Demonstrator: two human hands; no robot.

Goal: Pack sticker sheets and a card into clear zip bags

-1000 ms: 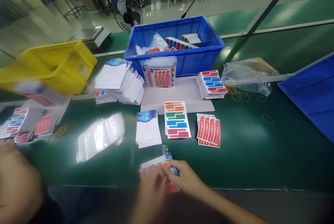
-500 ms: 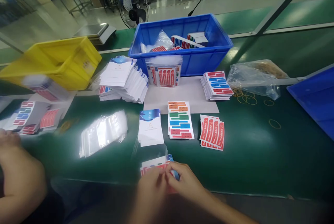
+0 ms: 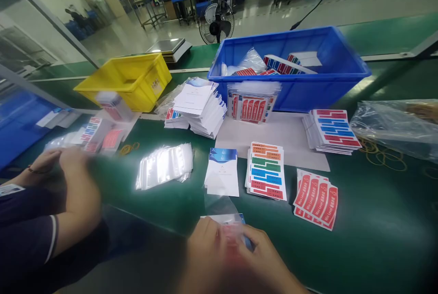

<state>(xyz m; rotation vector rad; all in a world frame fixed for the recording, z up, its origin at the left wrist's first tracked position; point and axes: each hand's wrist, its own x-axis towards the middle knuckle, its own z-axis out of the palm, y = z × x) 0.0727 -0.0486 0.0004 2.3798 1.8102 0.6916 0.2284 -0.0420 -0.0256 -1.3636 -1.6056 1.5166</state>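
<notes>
Near the table's front edge, my left hand (image 3: 201,244) and my right hand (image 3: 260,250) are closed on opposite sides of a clear plastic bag (image 3: 222,205). Red label sheets (image 3: 232,234) and a blue-and-white leaflet show between and under the fingers, blurred; whether they are fully inside the bag I cannot tell. Just beyond lie a stack of blue-topped leaflets (image 3: 222,173), a stack of multicoloured label sheets (image 3: 266,170) and fanned red label sheets (image 3: 316,198). Clear zip bags (image 3: 166,166) are piled to the left.
A blue bin (image 3: 290,86) and a yellow bin (image 3: 126,79) stand at the back. Leaflet stacks (image 3: 200,107), filled bags (image 3: 253,102) and more label sheets (image 3: 331,129) sit before them. Rubber bands (image 3: 383,154) lie right. A co-worker's arms (image 3: 77,184) are at left.
The view has swung left, so things on the table appear farther right. My hands have moved slightly apart, and more of the red label sheet shows between them.
</notes>
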